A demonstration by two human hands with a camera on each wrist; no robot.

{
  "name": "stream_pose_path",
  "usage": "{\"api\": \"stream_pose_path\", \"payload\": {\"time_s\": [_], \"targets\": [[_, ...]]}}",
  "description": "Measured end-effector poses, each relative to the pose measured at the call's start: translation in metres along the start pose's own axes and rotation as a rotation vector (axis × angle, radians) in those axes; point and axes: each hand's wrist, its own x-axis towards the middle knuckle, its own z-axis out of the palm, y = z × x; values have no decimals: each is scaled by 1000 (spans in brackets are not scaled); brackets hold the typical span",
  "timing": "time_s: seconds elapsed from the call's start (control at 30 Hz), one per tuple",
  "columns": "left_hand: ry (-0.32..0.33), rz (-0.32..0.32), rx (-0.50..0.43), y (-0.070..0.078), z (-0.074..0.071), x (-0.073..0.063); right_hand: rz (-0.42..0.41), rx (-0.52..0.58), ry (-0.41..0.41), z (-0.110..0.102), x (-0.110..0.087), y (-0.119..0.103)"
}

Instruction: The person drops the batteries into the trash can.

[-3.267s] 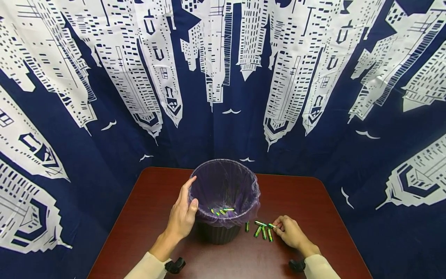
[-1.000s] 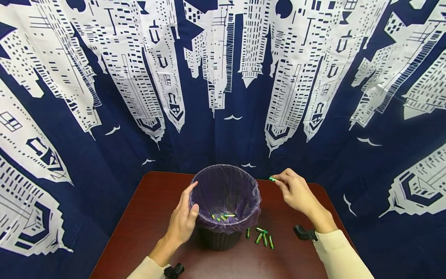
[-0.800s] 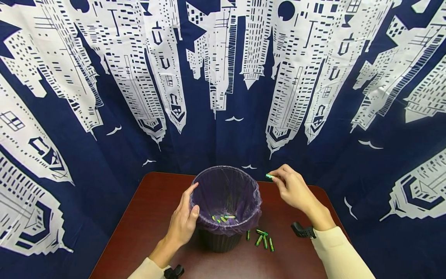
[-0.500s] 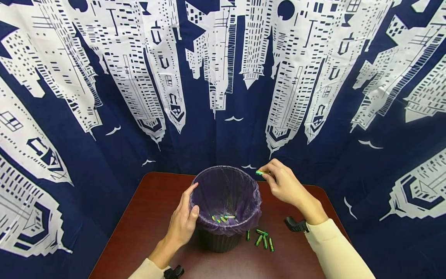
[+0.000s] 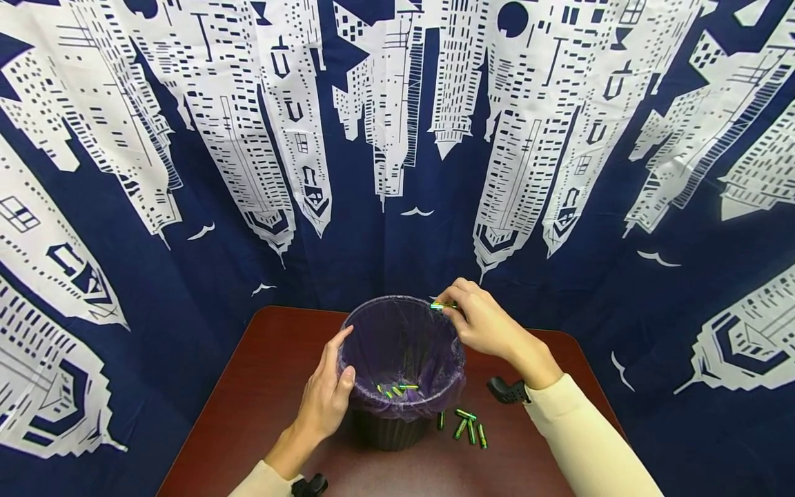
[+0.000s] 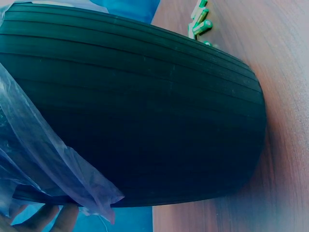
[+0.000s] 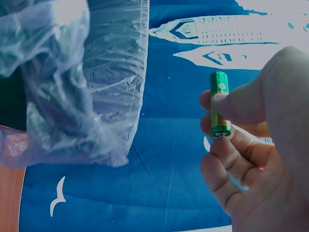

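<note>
My right hand (image 5: 475,317) pinches a green and yellow battery (image 5: 442,306) between thumb and fingers. It is above the far right rim of the trash bin (image 5: 391,429). The right wrist view shows the battery (image 7: 220,104) to the side of the bin's plastic liner (image 7: 116,82). My left hand (image 5: 324,390) rests against the bin's left side at the rim, thumb and fingers spread; in the left wrist view its fingers (image 6: 65,218) are partly hidden by the liner. Several batteries (image 5: 397,391) lie inside the bin on the purple liner.
Several more batteries (image 5: 470,429) lie on the reddish-brown table (image 5: 273,359), to the right of the bin's base. Behind the table hangs a dark blue curtain (image 5: 397,248) with white buildings. Black wrist cameras (image 5: 506,390) sit at both sleeves.
My right hand has picked up a battery from the table, raised it and carried it left to the bin's rim. The left hand stays at the bin.
</note>
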Motion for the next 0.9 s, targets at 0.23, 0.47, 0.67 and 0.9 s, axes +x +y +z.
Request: {"api": "stream_pose_path", "payload": {"time_s": [0.23,0.47,0.67,0.9], "targets": [[3,-2,7,1,1,1,-18,19,-93,-1,12,-10],[7,-5,6,0,3,-1,-39,34,-168,-2,30,-19],[3,-14,1,1,2,-4,-61,37,-191,2,43,-26],[7,-4,-1,1,2,-3,-55,27,-198,6,53,-29]]}}
